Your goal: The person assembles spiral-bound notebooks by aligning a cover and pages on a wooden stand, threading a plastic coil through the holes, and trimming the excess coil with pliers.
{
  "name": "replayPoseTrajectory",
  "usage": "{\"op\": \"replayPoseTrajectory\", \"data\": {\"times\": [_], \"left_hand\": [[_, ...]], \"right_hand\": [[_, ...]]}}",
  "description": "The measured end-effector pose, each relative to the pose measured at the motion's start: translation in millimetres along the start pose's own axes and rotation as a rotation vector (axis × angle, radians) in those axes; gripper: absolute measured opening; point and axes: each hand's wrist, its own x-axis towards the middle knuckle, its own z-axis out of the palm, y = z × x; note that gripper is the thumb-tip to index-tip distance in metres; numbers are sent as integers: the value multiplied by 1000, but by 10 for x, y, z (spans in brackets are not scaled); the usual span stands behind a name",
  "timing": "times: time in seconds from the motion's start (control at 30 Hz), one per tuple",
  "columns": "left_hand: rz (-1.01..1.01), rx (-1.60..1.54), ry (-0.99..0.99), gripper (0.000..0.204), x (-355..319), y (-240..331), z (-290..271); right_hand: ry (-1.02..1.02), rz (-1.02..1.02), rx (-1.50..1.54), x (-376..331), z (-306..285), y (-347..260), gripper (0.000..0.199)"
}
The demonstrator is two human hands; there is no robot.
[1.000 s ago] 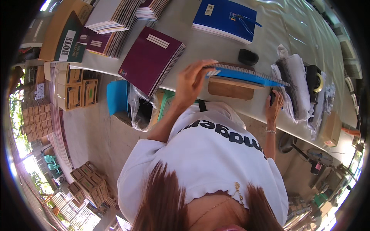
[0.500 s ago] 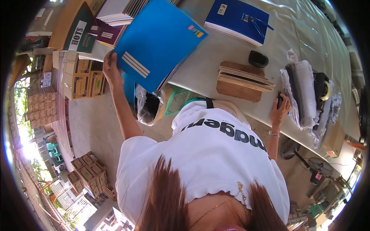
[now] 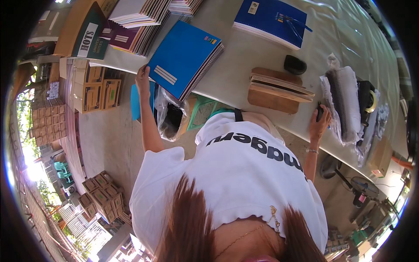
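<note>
A blue spiral notebook [image 3: 185, 56] lies on top of a small stack of spiral notebooks near the table's front edge. My left hand [image 3: 142, 77] is at its left corner, fingers closed at the edge; how much they pinch is hard to see. Farther right, my right hand [image 3: 320, 124] rests at the table edge, its fingers around a small black object [image 3: 320, 112] whose kind I cannot make out. Close beside that hand lies a plastic-wrapped bundle of black spiral coils [image 3: 338, 105].
Stacked notebooks [image 3: 142, 37] and a cardboard box [image 3: 72, 28] stand at the far left. Dark blue notebooks [image 3: 266, 22] carry blue-handled pliers [image 3: 294, 26]. Wooden boards [image 3: 275, 91], a black rounded object [image 3: 295, 64] and a tape dispenser [image 3: 369, 102] are to the right.
The blue notebook, held raised and tilted earlier, has come down onto the stack, showing the notebooks behind it. My left hand has moved slightly right with it. The right hand has barely moved.
</note>
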Motion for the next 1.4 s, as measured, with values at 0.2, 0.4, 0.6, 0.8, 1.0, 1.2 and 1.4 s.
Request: {"op": "replayPoseTrajectory", "data": {"times": [0.2, 0.4, 0.6, 0.8, 1.0, 1.2, 1.4], "left_hand": [[7, -11, -20, 37, -51, 35, -28], [29, -8, -33, 41, -108, 43, -40], [223, 489, 57, 35, -10, 147, -11], [583, 393, 63, 29, 242, 1089, 864], [563, -42, -333, 31, 252, 2075, 2396], [1006, 177, -713, 41, -79, 2443, 3225], [1170, 547, -648, 50, -351, 2329, 3359]], "right_hand": [[10, 0, -2, -3, 12, 7, 33], [11, -1, -11, 3, 19, 11, 33], [10, -17, -9, -15, 21, 29, 33], [-4, 3, 5, 10, -10, 2, 32], [153, 58, 31, 134, -79, -270, 29], [175, 62, 190, 743, -227, -655, 24], [62, -88, 318, 1455, -90, -838, 18]]}}
